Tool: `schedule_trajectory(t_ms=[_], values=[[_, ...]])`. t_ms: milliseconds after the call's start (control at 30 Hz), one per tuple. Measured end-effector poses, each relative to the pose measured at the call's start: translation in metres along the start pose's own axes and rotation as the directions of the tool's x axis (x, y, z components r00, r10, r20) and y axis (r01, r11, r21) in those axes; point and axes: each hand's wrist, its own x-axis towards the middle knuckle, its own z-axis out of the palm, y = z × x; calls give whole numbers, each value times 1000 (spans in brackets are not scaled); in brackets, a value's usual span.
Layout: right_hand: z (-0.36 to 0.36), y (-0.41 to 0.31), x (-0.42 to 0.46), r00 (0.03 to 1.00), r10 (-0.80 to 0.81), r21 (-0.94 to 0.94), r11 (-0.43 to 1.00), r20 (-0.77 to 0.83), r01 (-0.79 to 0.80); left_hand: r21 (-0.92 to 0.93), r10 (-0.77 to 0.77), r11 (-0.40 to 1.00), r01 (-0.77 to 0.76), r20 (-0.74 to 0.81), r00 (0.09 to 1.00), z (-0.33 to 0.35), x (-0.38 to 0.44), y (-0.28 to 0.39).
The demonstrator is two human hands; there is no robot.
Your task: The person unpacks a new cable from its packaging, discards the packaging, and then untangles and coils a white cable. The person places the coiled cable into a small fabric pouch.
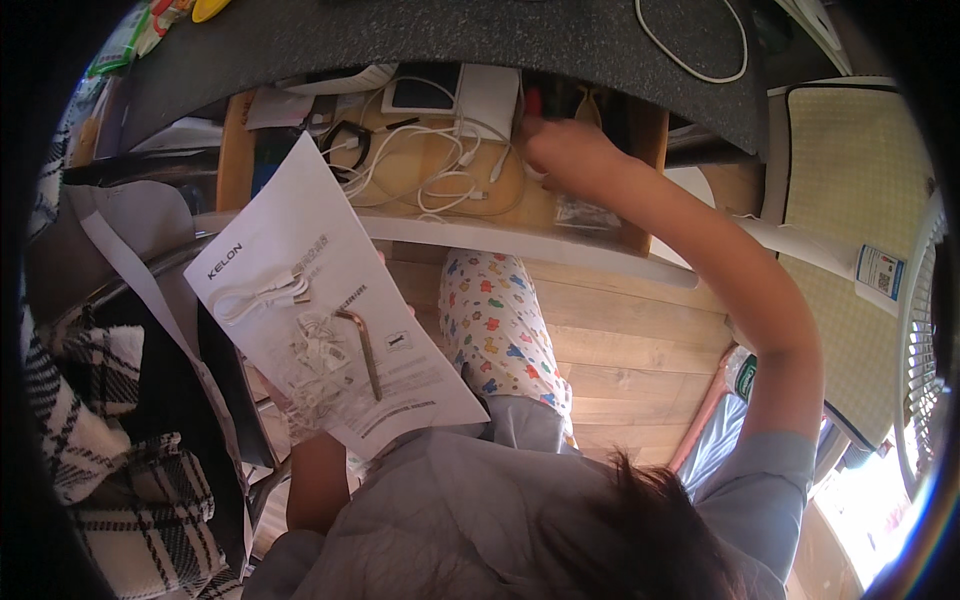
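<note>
My left hand supports a white Kelon printed booklet from beneath, tilted in front of my chest; most of the hand is hidden under it. On the paper lie a bundled white USB cable, a metal hex key and crumpled clear plastic bags with small parts. My right hand reaches into the right part of an open wooden drawer, fingers bent downward. Whether it grips anything is hidden. Close to its fingers is a red object, and a yellow item sits just beyond.
Loose white cables, a black band, a white box and a dark-screened device fill the drawer. A dark speckled desktop overhangs it. A chair with a plaid cloth stands left; a fan stands right.
</note>
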Motion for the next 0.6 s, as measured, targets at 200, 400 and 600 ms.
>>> schedule_trajectory(t_ms=[200, 400, 600], values=[[-20, -3, -7, 980, -150, 183, 975, 132, 125, 12, 20, 1000, -20, -22, 1000, -2, -3, 4], [-15, -8, -16, 993, -77, 198, 979, 91, 58, 10, 14, 1000, -14, -21, 1000, -5, -2, 3], [-40, 8, -8, 988, 65, 149, 985, 142, -86, 25, 22, 999, -21, -36, 999, 0, -5, 4]])
